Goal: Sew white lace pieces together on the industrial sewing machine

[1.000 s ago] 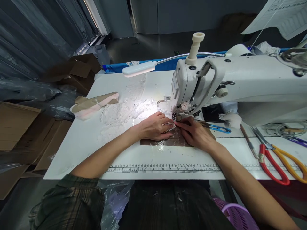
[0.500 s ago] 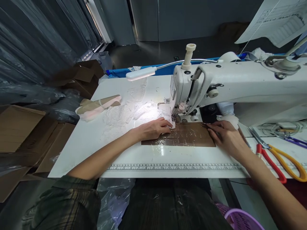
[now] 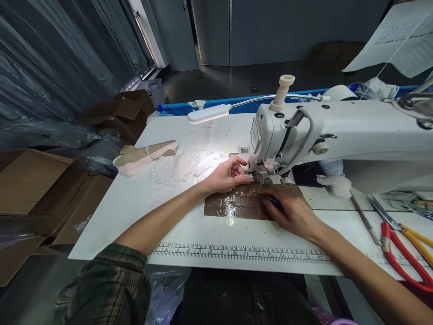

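Observation:
My left hand (image 3: 226,174) is curled beside the presser foot of the white sewing machine (image 3: 338,131), pinching a small piece of white lace (image 3: 245,178) at the needle. More white lace (image 3: 182,164) trails off to the left under the lamp light. My right hand (image 3: 289,211) rests on the shiny brown plate (image 3: 230,205) in front of the needle. It is closed around blue thread snips (image 3: 273,201), whose tip shows under the fingers.
A gooseneck lamp (image 3: 209,113) lights the needle area. A tied bundle of beige pieces (image 3: 145,153) lies at the table's left. Red and yellow scissors (image 3: 402,257) lie at the right. A printed ruler (image 3: 237,253) runs along the front edge. Cardboard boxes (image 3: 27,180) stand left.
My right hand went right to the blue snips, took them, and came back onto the brown plate. My left hand shifted up to the presser foot and curled on the lace.

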`<state>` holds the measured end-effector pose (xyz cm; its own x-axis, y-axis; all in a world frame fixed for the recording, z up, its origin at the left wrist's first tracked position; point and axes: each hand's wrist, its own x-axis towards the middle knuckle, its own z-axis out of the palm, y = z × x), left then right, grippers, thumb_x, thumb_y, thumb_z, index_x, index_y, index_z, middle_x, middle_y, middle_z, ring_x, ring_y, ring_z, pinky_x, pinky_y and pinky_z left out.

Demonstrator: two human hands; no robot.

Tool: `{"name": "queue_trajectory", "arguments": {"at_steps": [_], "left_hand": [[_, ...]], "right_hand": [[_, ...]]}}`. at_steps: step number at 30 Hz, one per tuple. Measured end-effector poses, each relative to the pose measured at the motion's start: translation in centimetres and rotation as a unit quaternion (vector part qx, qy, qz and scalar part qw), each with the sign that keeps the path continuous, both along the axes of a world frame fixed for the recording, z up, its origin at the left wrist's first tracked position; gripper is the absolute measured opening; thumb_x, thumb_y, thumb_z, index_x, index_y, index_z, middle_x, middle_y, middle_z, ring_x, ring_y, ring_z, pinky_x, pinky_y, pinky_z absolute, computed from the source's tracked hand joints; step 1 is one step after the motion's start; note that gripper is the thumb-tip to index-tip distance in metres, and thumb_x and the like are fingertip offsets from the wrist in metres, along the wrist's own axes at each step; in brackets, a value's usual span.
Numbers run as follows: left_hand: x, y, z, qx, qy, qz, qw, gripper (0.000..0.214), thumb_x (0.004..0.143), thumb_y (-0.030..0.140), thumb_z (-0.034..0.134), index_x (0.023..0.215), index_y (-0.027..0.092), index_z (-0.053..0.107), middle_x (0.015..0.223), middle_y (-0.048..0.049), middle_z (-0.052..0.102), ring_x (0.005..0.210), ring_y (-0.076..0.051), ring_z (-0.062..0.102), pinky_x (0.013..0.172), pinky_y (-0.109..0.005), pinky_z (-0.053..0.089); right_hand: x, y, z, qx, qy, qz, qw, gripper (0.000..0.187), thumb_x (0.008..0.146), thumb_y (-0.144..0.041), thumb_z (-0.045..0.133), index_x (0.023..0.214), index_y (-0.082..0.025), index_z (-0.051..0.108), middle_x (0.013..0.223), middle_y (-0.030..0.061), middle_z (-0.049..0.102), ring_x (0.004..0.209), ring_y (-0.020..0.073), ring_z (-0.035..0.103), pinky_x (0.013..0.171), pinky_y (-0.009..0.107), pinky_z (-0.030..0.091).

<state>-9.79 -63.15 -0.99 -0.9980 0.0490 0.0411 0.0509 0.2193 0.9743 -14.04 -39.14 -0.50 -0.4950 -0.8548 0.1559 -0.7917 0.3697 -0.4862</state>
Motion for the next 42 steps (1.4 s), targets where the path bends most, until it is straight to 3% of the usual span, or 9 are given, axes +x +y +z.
{"name": "queue_trajectory", "arguments": {"at_steps": [2, 8, 14, 21, 26, 33, 42], "left_hand": [[-0.2, -0.5, 0.0, 0.031, -0.019, -0.014, 0.999, 0.048, 0.075, 0.029, 0.075, 0.113, 0.017, 0.047, 0.079, 0.001, 0.061, 0.072, -0.01, 0.061, 0.07, -0.028, 0.049], [-0.6, -0.8, 0.6, 0.069, -0.097, -0.033, 0.992, 0.052, 0.075, 0.022, 0.074, 0.118, 0.014, 0.047, 0.087, -0.0068, 0.07, 0.085, -0.017, 0.067, 0.08, -0.032, 0.051], [-1.0, -0.8, 1.2, 0.065, -0.153, -0.035, 0.985, 0.05, 0.074, 0.02, 0.075, 0.116, 0.013, 0.05, 0.081, -0.0075, 0.072, 0.075, -0.015, 0.067, 0.07, -0.028, 0.05], [-1.1, -0.4, 1.1, 0.066, -0.153, -0.008, 0.986, 0.046, 0.074, 0.011, 0.072, 0.115, 0.013, 0.051, 0.076, -0.0056, 0.072, 0.07, -0.014, 0.067, 0.062, -0.026, 0.049], [-1.1, -0.4, 0.6, 0.069, -0.148, -0.004, 0.987, 0.05, 0.075, 0.01, 0.071, 0.118, 0.012, 0.048, 0.08, -0.0077, 0.073, 0.075, -0.016, 0.069, 0.069, -0.029, 0.051], [-0.9, -0.3, 0.6, 0.056, -0.134, 0.002, 0.989, 0.055, 0.074, 0.012, 0.073, 0.122, 0.012, 0.046, 0.076, -0.0061, 0.071, 0.071, -0.016, 0.068, 0.066, -0.029, 0.051], [-0.8, -0.3, 0.5, 0.048, -0.134, -0.007, 0.99, 0.055, 0.077, 0.014, 0.071, 0.125, 0.013, 0.043, 0.084, -0.0089, 0.071, 0.076, -0.017, 0.069, 0.069, -0.03, 0.053]], "right_hand": [[-0.7, -1.1, 0.0, 0.02, 0.055, 0.002, 0.998, 0.031, 0.094, -0.033, 0.039, 0.115, -0.02, 0.058, 0.093, 0.0077, 0.072, 0.074, 0.0218, 0.067, 0.063, 0.031, 0.046], [-2.0, -2.4, -0.9, 0.085, 0.149, -0.083, 0.982, 0.044, 0.099, -0.041, 0.025, 0.1, -0.017, 0.062, 0.083, 0.0089, 0.071, 0.064, 0.0211, 0.064, 0.052, 0.029, 0.033], [-2.0, -3.0, -1.7, 0.102, 0.183, -0.117, 0.971, 0.046, 0.099, -0.044, 0.024, 0.1, -0.016, 0.06, 0.082, 0.0111, 0.071, 0.059, 0.0211, 0.061, 0.047, 0.029, 0.024], [-1.4, -4.5, -0.9, 0.109, 0.162, -0.121, 0.973, 0.033, 0.098, -0.038, 0.032, 0.098, -0.017, 0.058, 0.086, 0.0115, 0.071, 0.069, 0.0244, 0.066, 0.045, 0.029, 0.026], [-1.3, -5.1, -0.8, 0.099, 0.169, -0.122, 0.973, 0.03, 0.097, -0.036, 0.034, 0.094, -0.016, 0.057, 0.089, 0.0132, 0.072, 0.072, 0.0257, 0.067, 0.048, 0.03, 0.031], [-1.5, -5.2, -0.9, 0.104, 0.126, -0.136, 0.977, 0.032, 0.098, -0.034, 0.033, 0.089, -0.016, 0.058, 0.085, 0.0127, 0.071, 0.069, 0.024, 0.067, 0.048, 0.028, 0.032], [-1.4, -5.4, -1.2, 0.056, 0.16, -0.095, 0.981, 0.04, 0.098, -0.042, 0.03, 0.095, -0.014, 0.058, 0.085, 0.0153, 0.068, 0.07, 0.0253, 0.065, 0.053, 0.031, 0.037]]}}
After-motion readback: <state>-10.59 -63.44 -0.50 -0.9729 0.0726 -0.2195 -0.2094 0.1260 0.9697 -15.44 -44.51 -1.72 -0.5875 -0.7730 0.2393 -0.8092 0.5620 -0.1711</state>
